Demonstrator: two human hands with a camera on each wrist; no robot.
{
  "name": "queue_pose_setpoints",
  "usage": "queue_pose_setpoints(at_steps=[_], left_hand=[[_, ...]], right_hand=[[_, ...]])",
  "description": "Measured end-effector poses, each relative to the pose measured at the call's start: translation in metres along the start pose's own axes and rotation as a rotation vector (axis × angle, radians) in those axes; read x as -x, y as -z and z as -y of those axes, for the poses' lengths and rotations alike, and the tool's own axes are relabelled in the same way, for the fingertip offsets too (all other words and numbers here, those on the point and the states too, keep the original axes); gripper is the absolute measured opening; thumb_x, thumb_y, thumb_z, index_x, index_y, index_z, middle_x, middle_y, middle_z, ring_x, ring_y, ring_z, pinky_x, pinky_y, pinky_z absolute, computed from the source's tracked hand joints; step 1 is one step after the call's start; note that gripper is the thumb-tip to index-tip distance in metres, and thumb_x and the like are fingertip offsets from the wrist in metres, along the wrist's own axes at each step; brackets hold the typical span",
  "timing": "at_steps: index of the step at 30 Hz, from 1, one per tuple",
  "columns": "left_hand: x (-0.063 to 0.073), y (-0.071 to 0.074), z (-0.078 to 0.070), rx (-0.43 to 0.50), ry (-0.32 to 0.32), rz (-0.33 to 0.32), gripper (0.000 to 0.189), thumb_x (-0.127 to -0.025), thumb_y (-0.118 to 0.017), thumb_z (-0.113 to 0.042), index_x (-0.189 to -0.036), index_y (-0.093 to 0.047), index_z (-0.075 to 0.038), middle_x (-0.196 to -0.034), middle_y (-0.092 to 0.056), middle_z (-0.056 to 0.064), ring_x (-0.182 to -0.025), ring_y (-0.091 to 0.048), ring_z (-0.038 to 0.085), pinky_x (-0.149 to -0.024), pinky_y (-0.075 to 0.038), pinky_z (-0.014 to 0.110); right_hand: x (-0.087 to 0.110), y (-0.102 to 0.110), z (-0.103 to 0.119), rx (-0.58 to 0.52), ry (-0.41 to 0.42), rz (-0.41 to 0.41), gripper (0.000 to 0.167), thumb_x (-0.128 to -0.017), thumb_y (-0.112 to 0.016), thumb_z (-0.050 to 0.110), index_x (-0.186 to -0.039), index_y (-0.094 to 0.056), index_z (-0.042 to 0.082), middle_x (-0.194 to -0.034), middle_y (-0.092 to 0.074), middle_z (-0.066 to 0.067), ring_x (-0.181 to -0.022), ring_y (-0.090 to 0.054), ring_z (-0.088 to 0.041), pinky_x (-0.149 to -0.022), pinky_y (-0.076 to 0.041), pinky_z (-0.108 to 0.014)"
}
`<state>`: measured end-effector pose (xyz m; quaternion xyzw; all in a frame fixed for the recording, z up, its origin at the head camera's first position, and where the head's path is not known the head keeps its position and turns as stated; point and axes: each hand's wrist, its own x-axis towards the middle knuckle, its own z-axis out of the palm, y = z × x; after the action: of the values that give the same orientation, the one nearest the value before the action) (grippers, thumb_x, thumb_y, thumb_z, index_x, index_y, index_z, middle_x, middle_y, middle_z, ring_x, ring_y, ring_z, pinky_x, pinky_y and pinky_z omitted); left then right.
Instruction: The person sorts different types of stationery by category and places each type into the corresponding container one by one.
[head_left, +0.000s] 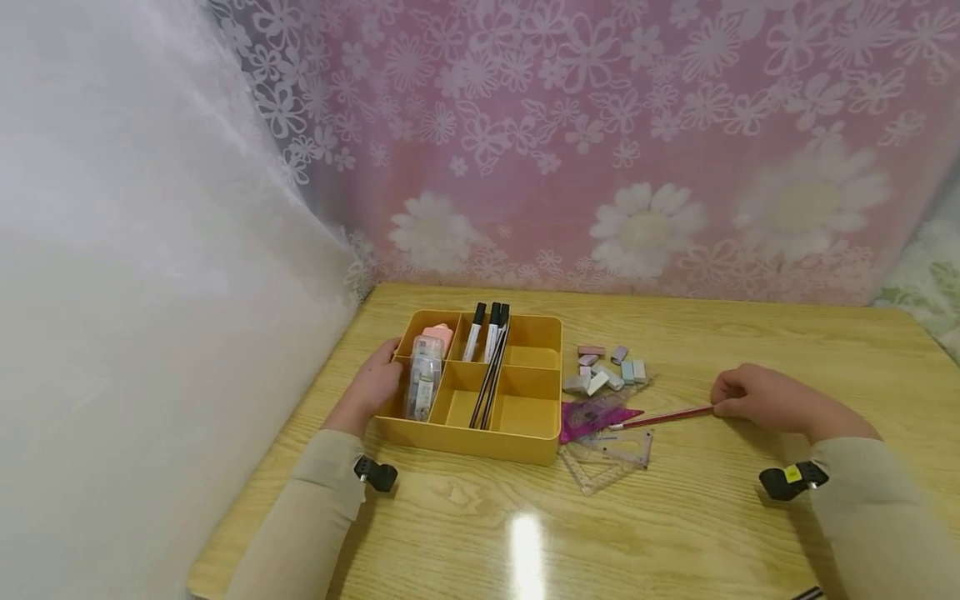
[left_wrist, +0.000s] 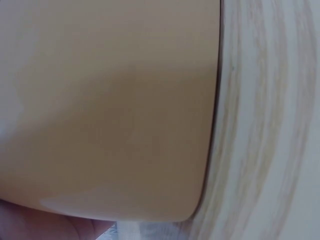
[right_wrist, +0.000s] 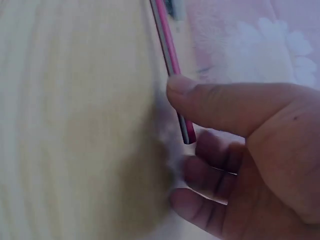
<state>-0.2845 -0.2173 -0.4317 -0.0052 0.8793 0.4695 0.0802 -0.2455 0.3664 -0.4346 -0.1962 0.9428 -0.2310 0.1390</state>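
A red-and-dark striped pencil [head_left: 667, 417] is pinched near one end by my right hand [head_left: 765, 398], thumb on top. Its other end reaches the rulers beside the box. In the right wrist view the thumb presses the pencil [right_wrist: 167, 45] while the other fingers curl below. My left hand [head_left: 375, 383] grips the left wall of a yellow divided organizer box [head_left: 465, 442]; the left wrist view shows mostly that box's outer wall [left_wrist: 110, 125]. Inside the box are black-capped markers [head_left: 472, 337], dark pencils [head_left: 489, 387], a clear container [head_left: 425, 379] and a pink item [head_left: 439, 335].
Several small erasers [head_left: 597, 383] lie right of the box. Nearer are a magenta set square [head_left: 585, 422] and clear rulers [head_left: 600, 479], overlapping against the box. A dark striped item [head_left: 808, 593] shows at the bottom edge. A floral curtain [head_left: 555, 167] hangs behind the wooden table [head_left: 450, 533].
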Motion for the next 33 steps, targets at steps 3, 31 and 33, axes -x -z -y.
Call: queue_pose_setpoints(at_steps=[3,31,33], left_hand=[[0.0,0.0,0.001,-0.006,-0.006,0.0,0.055,-0.105,-0.031,-0.019,-0.16,-0.027,-0.014,-0.157,-0.038,0.012,-0.144,-0.034,0.035,-0.116,-0.025,0.058],[0.002,0.001,-0.002,0.021,-0.007,0.014,0.055,-0.106,-0.031,-0.02,-0.161,-0.026,-0.014,-0.159,-0.034,0.013,-0.146,-0.029,0.034,-0.117,-0.024,0.058],[0.003,0.001,-0.002,0.025,-0.006,0.014,0.055,-0.106,-0.031,-0.02,-0.161,-0.025,-0.013,-0.159,-0.034,0.013,-0.146,-0.029,0.035,-0.117,-0.024,0.058]], right_hand=[[0.007,0.008,0.008,-0.062,-0.008,0.017,0.012,-0.098,-0.068,0.023,-0.095,-0.063,0.012,-0.087,-0.06,0.002,-0.072,-0.048,-0.01,-0.066,-0.04,-0.029],[0.008,0.049,0.14,-0.162,0.141,-0.307,0.025,-0.108,-0.049,0.031,-0.123,-0.064,0.018,-0.1,-0.068,-0.002,-0.088,-0.063,-0.021,-0.076,-0.052,-0.035],[0.004,0.052,0.15,-0.193,0.17,-0.323,0.025,-0.108,-0.048,0.029,-0.123,-0.064,0.016,-0.099,-0.069,-0.002,-0.086,-0.064,-0.021,-0.075,-0.053,-0.031]])
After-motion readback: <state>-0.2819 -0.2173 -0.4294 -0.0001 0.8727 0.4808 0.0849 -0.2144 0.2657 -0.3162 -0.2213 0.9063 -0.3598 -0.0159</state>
